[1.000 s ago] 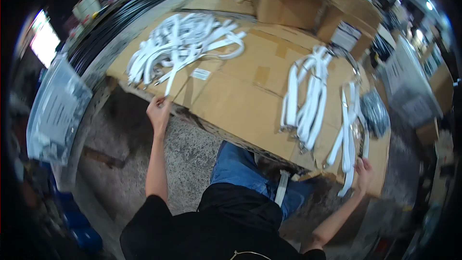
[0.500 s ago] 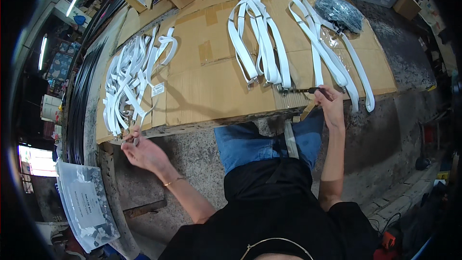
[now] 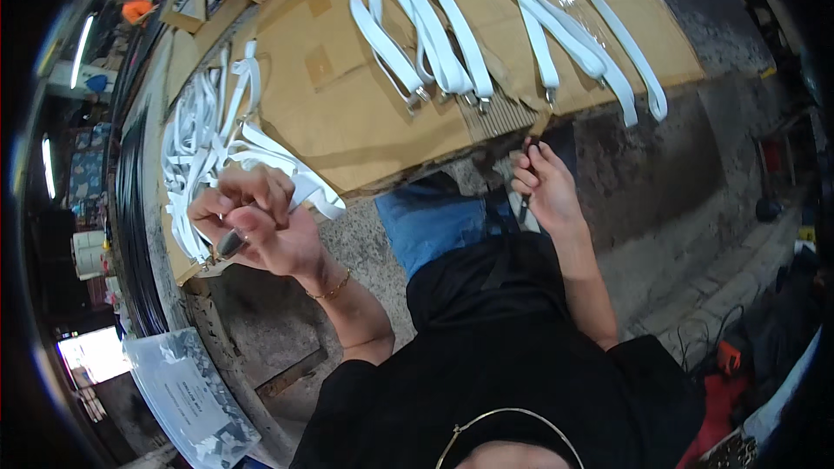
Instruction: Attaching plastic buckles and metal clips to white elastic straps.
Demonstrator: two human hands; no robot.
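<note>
White straps [image 3: 193, 132] lie tangled on the left of your cardboard [image 3: 382, 135], with neater bunches [image 3: 441, 52] farther right. Your left hand [image 3: 261, 221] hangs before the tangle, fingers curled; whether they grip a strap, I cannot tell. Your right hand [image 3: 547, 187], near the cardboard's front edge, is closed around a dark slim tool [image 3: 524, 207].

A strap heap [image 3: 201, 126] lies left on the cardboard [image 3: 317, 117], a strap bundle [image 3: 432, 30] mid-way, more straps [image 3: 569, 39] right.
</note>
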